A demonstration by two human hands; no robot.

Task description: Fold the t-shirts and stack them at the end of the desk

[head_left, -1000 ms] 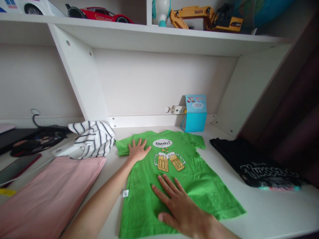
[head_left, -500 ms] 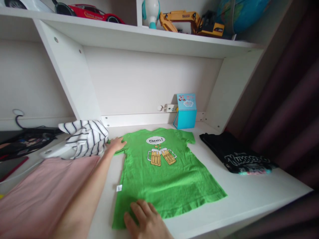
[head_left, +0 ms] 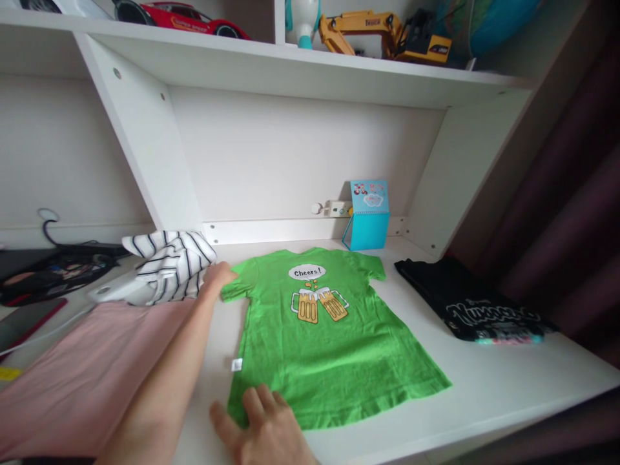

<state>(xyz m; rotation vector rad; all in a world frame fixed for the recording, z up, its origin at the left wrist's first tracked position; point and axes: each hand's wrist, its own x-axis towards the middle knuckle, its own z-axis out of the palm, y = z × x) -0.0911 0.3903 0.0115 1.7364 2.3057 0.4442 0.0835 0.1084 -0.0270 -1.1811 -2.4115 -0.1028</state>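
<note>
A green T-shirt point(head_left: 285, 352) lies spread on the white desk, printed with two beer mugs and "Cheers!". A small white tag point(head_left: 236, 365) sticks out from its left side seam. My left hand point(head_left: 220, 276) is at the left sleeve, close to a crumpled striped garment point(head_left: 169, 271); its fingers are mostly hidden. My right hand point(head_left: 268, 426) rests over the lower left corner of the shirt, thumb apart from the bent fingers, covering part of the hem.
Pink cloth point(head_left: 97, 368) lies under my left forearm. Folded black clothing point(head_left: 469, 303) sits at the right. A blue desk calendar point(head_left: 369, 216) stands near the wall socket point(head_left: 339, 208). Overhead runs a white shelf point(head_left: 300, 64) with a toy excavator point(head_left: 387, 35) and red car point(head_left: 179, 18).
My left hand has slid off the sleeve towards its outer edge, and its fingers show less. My right hand has shifted left at the hem corner, thumb spread wider. The view has moved slightly.
</note>
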